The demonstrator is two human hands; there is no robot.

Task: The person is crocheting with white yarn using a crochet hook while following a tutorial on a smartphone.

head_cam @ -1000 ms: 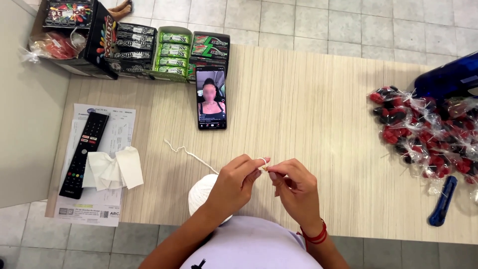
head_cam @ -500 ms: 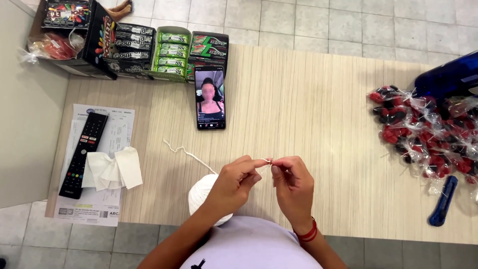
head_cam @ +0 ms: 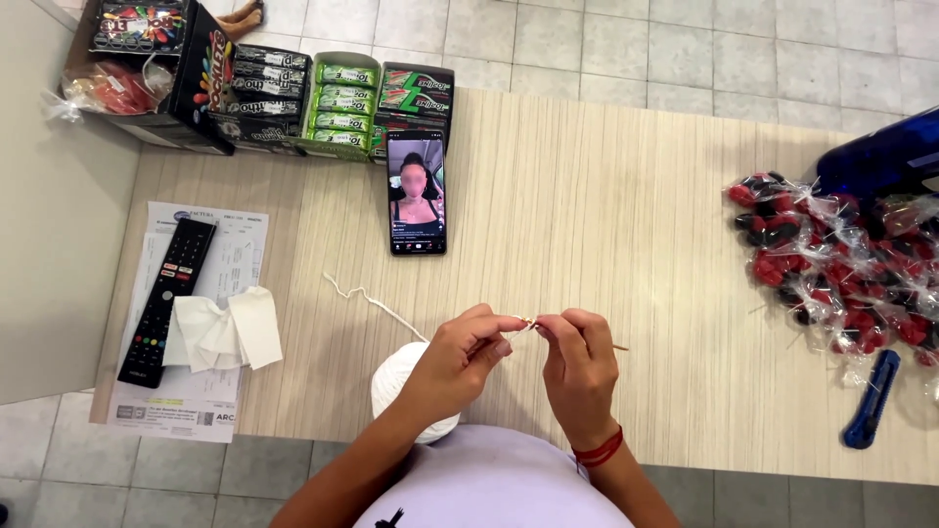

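Both hands' fingers [head_cam: 504, 335] have closed together, pinching the white string [head_cam: 377, 304] between them.

Both forearms reach forward from the bottom edge and converge; the left hand [head_cam: 458, 360] curls, thumb and forefinger pinched together at its tip; the right hand [head_cam: 579, 376] faces it, fingers bent downward, fingertips nearly touching the left's; a red band circles the right wrist.

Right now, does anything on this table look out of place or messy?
Nothing looks spilled or broken. The crumpled white tissue lies loosely over the printed paper sheet beside the black remote control. A loose tail of white string trails across the pale wooden table from the white yarn ball.
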